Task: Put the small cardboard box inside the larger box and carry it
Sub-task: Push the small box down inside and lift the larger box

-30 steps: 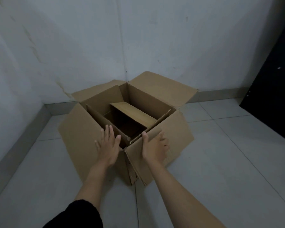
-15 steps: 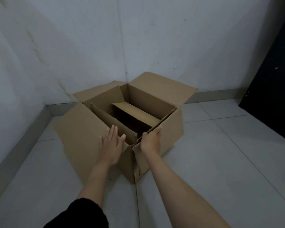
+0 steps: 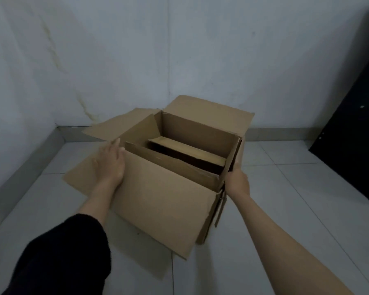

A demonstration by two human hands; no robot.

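A large brown cardboard box [image 3: 164, 201] sits on the tiled floor with its top flaps spread open. Inside it lies the small cardboard box [image 3: 190, 151], its pale top flap showing and its body mostly in shadow. My left hand [image 3: 110, 161] rests flat, fingers together, against the left end of the large box by the folded-out left flap. My right hand [image 3: 237, 179] grips the large box's right wall at the near right corner; its fingers are hidden behind the cardboard.
Grey walls meet in a corner [image 3: 169, 60] just behind the box. A dark panel or door [image 3: 354, 135] leans at the right. Pale floor tiles [image 3: 296, 209] stretch to the right and toward me.
The large box has turned so a long side faces me. My left hand slid to its left end, my right hand to its right wall.
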